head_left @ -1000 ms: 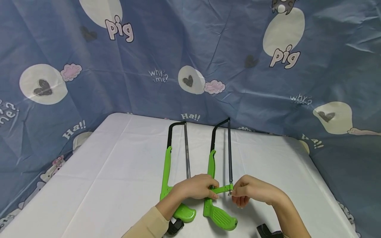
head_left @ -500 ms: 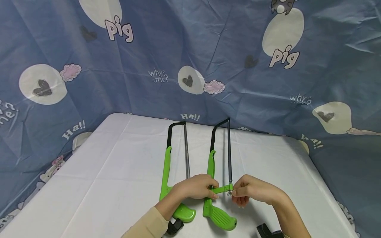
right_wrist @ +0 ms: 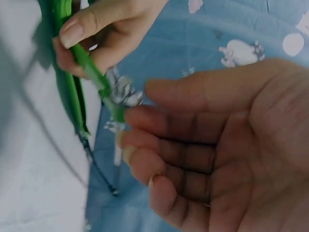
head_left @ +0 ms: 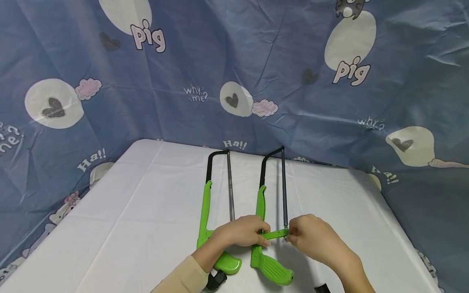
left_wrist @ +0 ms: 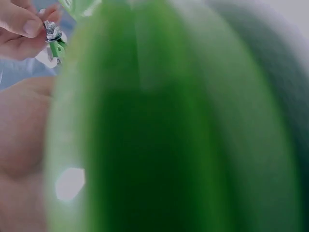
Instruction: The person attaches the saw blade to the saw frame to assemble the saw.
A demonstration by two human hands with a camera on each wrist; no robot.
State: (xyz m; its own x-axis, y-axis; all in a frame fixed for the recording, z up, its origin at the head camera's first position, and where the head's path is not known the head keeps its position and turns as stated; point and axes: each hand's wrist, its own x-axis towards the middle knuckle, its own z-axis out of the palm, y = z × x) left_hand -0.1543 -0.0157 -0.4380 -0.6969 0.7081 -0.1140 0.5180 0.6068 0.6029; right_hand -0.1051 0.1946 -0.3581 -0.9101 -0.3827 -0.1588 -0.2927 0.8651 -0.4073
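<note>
My left hand [head_left: 243,231] grips the green frame of the right-hand hacksaw [head_left: 272,268], near the top of its handle. At the near end of its dark blade [head_left: 284,191], a short green arm [head_left: 275,234] carries a bolt and a silver wing nut [right_wrist: 131,98]. Thumb and forefinger of my right hand [head_left: 311,236] are at this wing nut, pinching its edge, with the other fingers curled below. In the left wrist view the bolt thread [left_wrist: 50,30] shows beside those fingertips; the blurred green handle [left_wrist: 145,145] fills most of that view.
A second green hacksaw [head_left: 205,207] lies to the left, partly under my left forearm. Both saws point toward the far edge of the white-covered table [head_left: 146,195]. Behind it hangs a blue printed cloth [head_left: 205,49].
My right hand has turned at the wing nut, its wrist rolling over and its lower fingers going out of sight in the head view. The left hand keeps its grip; both saws stay put.
</note>
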